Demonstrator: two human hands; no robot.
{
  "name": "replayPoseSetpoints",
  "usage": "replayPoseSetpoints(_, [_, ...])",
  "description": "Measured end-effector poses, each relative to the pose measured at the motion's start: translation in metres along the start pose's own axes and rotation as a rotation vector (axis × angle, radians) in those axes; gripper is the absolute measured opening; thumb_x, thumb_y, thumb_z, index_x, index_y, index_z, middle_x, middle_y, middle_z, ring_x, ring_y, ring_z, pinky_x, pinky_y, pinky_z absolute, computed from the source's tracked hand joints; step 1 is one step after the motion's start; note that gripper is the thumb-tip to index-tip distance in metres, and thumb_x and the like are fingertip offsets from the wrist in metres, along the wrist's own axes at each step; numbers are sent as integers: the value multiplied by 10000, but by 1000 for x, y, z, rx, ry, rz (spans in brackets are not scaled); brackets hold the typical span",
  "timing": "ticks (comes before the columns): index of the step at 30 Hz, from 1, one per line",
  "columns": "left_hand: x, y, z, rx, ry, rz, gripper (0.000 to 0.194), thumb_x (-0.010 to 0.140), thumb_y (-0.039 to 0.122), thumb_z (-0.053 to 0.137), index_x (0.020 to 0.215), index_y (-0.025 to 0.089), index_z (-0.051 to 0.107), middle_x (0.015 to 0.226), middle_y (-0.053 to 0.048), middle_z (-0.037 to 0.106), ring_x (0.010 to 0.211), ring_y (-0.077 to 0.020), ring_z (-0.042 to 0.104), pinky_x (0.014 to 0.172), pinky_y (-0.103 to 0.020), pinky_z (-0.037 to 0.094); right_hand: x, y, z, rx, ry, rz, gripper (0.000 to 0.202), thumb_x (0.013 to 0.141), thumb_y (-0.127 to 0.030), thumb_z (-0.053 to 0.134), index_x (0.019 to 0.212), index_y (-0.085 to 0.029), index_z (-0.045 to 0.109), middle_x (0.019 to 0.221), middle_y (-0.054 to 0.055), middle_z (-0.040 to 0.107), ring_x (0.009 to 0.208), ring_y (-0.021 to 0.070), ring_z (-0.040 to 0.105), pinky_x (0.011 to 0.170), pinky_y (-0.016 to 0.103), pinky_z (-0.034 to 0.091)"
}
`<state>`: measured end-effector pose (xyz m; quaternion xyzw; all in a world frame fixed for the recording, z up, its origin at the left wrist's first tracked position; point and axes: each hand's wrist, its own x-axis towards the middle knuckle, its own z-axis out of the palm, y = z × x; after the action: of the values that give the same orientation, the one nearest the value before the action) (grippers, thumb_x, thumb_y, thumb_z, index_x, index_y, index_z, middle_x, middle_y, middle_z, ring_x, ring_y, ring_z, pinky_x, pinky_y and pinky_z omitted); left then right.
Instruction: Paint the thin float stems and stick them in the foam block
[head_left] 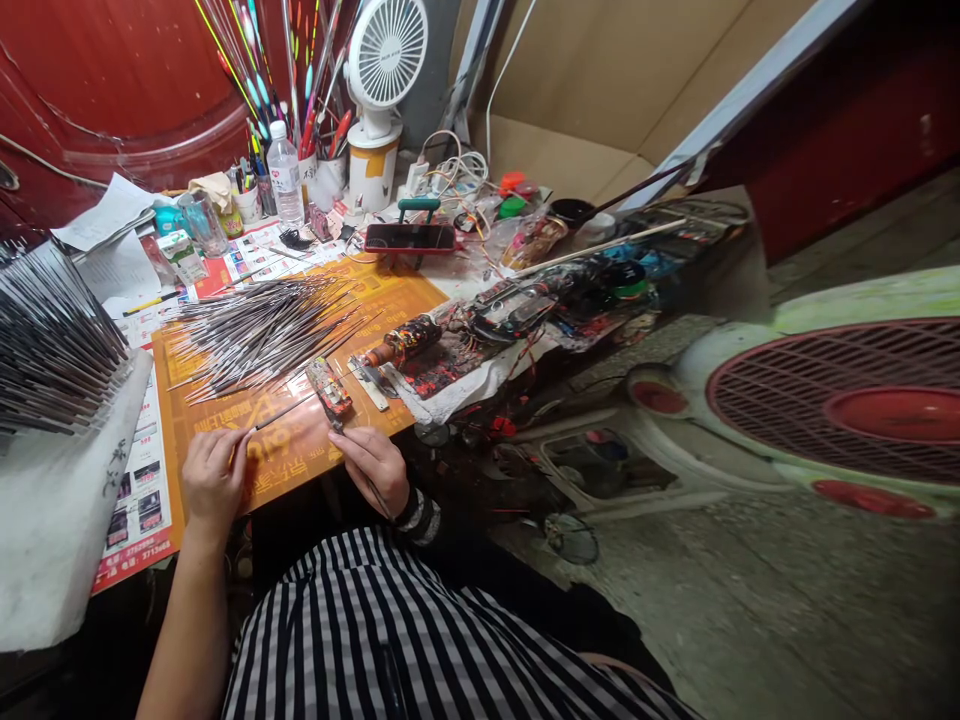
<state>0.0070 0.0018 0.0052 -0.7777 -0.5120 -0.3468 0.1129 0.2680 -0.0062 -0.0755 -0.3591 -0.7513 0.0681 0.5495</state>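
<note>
My left hand [214, 472] is closed in a pinch at the near edge of the orange mat [296, 455]. It holds a thin dark rod [289, 408] with a pale section near the fingers, its far end reaching a paint-smeared block [328, 388]. Just in front of that block, my right hand [375, 466] is closed around a slender dark tool [379, 494] held like a pen. The tool's tip is too small to make out. Beyond both hands lies a heap of similar thin rods [262, 335] on the mat.
Many dark rods [56, 340] stand in a white foam block [67, 540] at left. A phone [410, 238] on a stand, a water bottle [285, 175] and a white fan [388, 55] line the back. Paint-stained clutter [510, 305] covers the right side; a larger fan [832, 390] stands beyond.
</note>
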Motion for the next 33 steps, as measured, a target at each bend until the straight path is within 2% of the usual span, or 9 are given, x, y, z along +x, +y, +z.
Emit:
replayPoseSetpoints(9, [0,1,0,-12,-4,-11,127,934,226,605,1015,217,702,886,-60,710,832,-198,626,810,-337,492,2,-2,-1,-23,8,-4,494,965,-122,514,1441,-254,539,1179,98,712,1090,218,677,951,394,582])
replayPoseSetpoints(15, [0,1,0,5,-17,-6,126,938,230,599,1013,213,698,880,-59,710,823,-197,618,806,-337,486,5,-4,-1,-21,22,-8,531,962,-105,509,1474,-246,499,1191,111,703,1098,227,673,948,403,582])
replayPoseSetpoints(25, [-1,-3,1,0,-20,-5,131,940,239,594,1017,213,697,893,-62,717,834,-201,626,805,-339,479,7,-6,1,-18,37,41,472,974,-113,491,1428,-227,547,1184,114,710,1083,215,683,940,394,590])
replayPoseSetpoints(33, [-2,1,3,-11,-59,-78,166,969,288,546,941,220,695,862,-60,710,811,-203,606,793,-347,468,1,-3,-2,68,88,8,464,950,-100,520,1394,-219,581,1086,100,736,996,217,709,893,393,602])
